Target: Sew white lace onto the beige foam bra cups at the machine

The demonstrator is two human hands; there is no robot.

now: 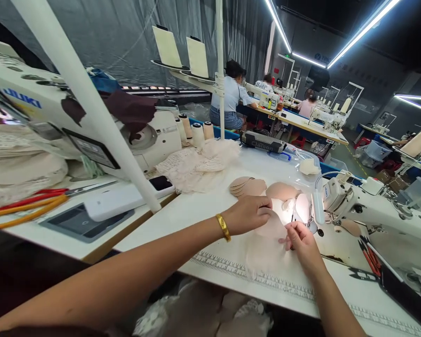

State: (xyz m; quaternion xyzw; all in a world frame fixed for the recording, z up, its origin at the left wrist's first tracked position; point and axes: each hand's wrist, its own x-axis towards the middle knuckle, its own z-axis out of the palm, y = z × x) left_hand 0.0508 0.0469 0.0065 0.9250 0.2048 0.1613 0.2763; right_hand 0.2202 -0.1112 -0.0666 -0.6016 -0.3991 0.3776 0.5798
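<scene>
Between my two hands is a pale beige bra cup (pixel 272 225) with thin, sheer fabric (pixel 266 255) hanging below it over the table. My left hand (pixel 250 214), with a gold band at the wrist, pinches the cup's upper left edge. At the right edge, my right hand (pixel 300 238) closes its thumb and fingers on the same piece. Just beyond lie a fanned stack of beige cups (pixel 247 186) and another cup (pixel 282 190). A lit lamp (pixel 317 206) shines on this spot beside the sewing machine (pixel 358 206).
Cream lace fabric (pixel 199 164) and thread cones (pixel 197 135) sit at the back left. A white pole (pixel 91 107) crosses the left side. Red-handled snips (pixel 370 260) lie at the right, scissors (pixel 31 203) at the left. Ruler markings (pixel 231 267) run along the front edge. Several people work behind.
</scene>
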